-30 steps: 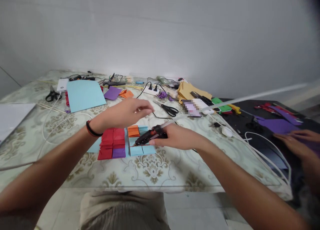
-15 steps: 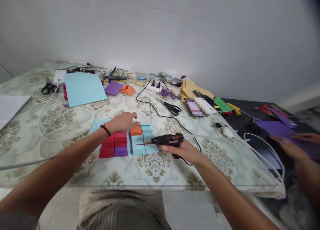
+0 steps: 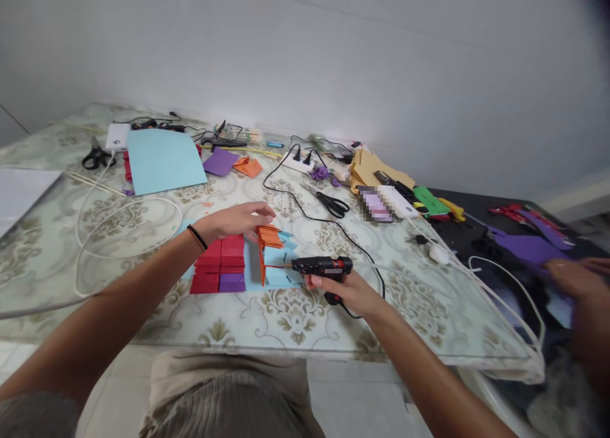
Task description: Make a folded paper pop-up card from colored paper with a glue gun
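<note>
My right hand point(image 3: 350, 290) is wrapped round the handle of a black glue gun point(image 3: 321, 266), whose nozzle points left at a light blue folded paper piece point(image 3: 279, 256). With closed fingers, my left hand point(image 3: 243, 220) grips the top of an orange folded paper point(image 3: 270, 236), which is lifted at its left side beside the blue folds. Left of it lie red folded papers point(image 3: 208, 277) and a purple folded square point(image 3: 232, 281), on a light blue sheet point(image 3: 253, 280) that shows between the pieces.
Black scissors point(image 3: 333, 205), a power strip point(image 3: 298, 163) and a dark cable lie behind my hands. A blue sheet point(image 3: 164, 161) and purple paper point(image 3: 220, 161) are at the back left. Another person's hand point(image 3: 572, 278) is at the right over purple paper point(image 3: 527, 247).
The orange folded piece has been raised and tilted by my left hand, which has moved slightly right and up. The glue gun stays beside the blue folds. The other person's hands have shifted.
</note>
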